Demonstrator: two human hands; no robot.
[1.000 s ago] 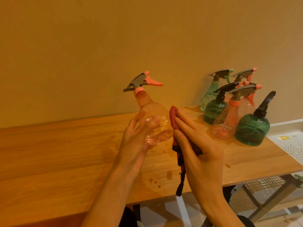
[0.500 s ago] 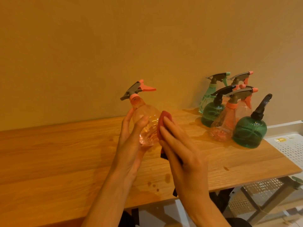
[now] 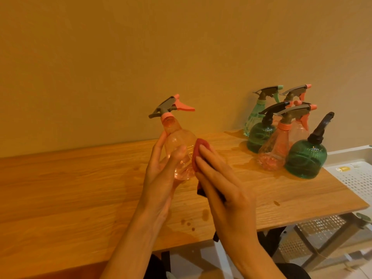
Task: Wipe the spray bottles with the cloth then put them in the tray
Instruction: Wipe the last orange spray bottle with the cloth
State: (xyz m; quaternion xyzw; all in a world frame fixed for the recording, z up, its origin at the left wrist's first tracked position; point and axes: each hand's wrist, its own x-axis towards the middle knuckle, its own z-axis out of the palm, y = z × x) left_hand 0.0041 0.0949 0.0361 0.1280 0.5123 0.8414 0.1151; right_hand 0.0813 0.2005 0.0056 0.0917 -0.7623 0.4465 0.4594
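Wooden table (image 3: pixel 80 188) with dark wet spots (image 3: pixel 188 222), against a plain wall (image 3: pixel 141 47).

No text can be read; the yellow label (image 3: pixel 343 169) on the tray (image 3: pixel 360 178) is too small.

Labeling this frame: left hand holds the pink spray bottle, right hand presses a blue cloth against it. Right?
Not quite: the cloth is dark red, not blue, as the head view shows. The rest stands: the left hand holds the pink spray bottle and the right hand presses the cloth against it.
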